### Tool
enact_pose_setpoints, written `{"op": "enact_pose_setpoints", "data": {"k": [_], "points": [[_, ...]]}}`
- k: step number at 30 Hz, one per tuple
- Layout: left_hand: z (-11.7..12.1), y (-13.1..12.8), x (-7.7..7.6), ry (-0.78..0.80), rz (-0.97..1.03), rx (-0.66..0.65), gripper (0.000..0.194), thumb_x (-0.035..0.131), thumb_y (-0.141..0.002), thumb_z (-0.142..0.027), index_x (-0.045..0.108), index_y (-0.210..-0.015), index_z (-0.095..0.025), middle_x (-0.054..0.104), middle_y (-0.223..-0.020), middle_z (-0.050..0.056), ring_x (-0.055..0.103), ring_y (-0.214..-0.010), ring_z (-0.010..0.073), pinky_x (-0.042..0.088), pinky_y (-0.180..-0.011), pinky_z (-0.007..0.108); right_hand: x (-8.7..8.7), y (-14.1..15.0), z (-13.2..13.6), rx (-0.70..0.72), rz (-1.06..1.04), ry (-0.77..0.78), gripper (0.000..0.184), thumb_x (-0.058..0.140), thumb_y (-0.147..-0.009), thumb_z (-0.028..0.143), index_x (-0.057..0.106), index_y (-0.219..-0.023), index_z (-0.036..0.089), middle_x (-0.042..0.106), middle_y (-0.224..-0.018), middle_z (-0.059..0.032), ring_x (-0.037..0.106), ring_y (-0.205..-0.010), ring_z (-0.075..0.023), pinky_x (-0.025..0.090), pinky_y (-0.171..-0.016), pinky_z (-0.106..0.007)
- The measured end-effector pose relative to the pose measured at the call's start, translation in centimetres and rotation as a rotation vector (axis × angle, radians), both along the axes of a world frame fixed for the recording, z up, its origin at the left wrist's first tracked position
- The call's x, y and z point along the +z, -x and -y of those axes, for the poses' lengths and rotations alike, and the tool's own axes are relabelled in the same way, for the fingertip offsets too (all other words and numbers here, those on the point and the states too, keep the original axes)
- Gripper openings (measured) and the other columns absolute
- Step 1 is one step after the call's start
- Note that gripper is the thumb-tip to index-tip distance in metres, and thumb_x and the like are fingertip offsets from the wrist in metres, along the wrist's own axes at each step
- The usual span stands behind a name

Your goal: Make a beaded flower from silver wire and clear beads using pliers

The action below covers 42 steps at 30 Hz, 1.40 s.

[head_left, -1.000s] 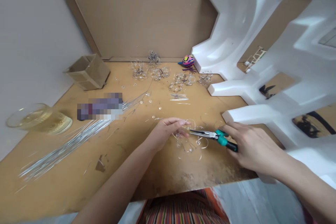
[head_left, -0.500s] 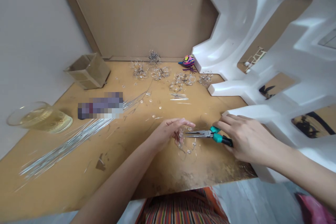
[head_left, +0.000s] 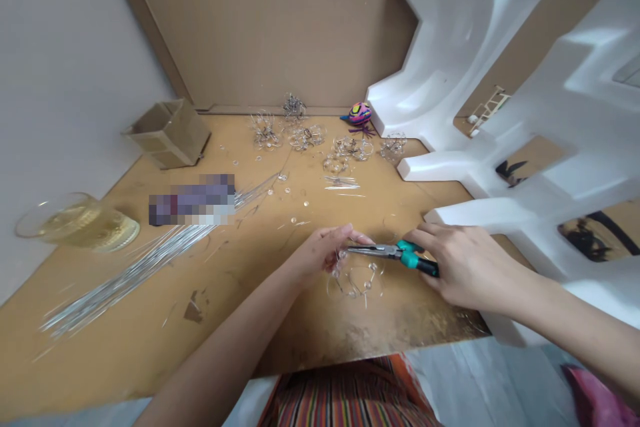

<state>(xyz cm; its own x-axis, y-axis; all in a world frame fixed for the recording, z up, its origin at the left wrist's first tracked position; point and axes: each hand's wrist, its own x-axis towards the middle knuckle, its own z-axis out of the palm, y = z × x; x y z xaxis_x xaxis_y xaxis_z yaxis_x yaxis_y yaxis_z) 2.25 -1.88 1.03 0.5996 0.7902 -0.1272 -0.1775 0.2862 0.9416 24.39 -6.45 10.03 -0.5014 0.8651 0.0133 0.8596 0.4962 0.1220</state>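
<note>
My left hand pinches a loose ring of thin wire with clear beads, which hangs below its fingertips over the table. In my right hand are needle-nose pliers with teal and black handles. Their jaws look closed and their tips reach the left fingertips, by the top of the beaded wire. Whether the tips grip the wire is too fine to tell. Several loose clear beads lie beyond my left hand, and short cut wires lie farther back.
A bundle of long straight wires lies left, beside a blurred purple item. A glass of yellowish liquid and a cardboard box stand farther left. Several beaded wire pieces and a colourful ball-shaped object sit behind. White moulded foam borders the right.
The pliers have moved left, so their tips are now at the left fingertips. The beaded wire has turned in my left hand and its loops hang differently.
</note>
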Motion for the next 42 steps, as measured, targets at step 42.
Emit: {"op": "enact_pose_setpoints", "data": {"k": [42], "points": [[0.5, -0.4, 0.4, -0.236, -0.162, 0.206, 0.021, 0.046, -0.083, -0.036, 0.054, -0.078, -0.017, 0.042, -0.060, -0.005, 0.036, -0.049, 0.0059, 0.034, -0.046, 0.017, -1.5, -0.4, 0.2, -0.184, -0.039, -0.013, 0.019, 0.048, -0.070, 0.024, 0.054, -0.088, 0.021, 0.056, -0.078, -0.0021, 0.051, -0.066, -0.0158, 0.029, -0.055, -0.025]]}}
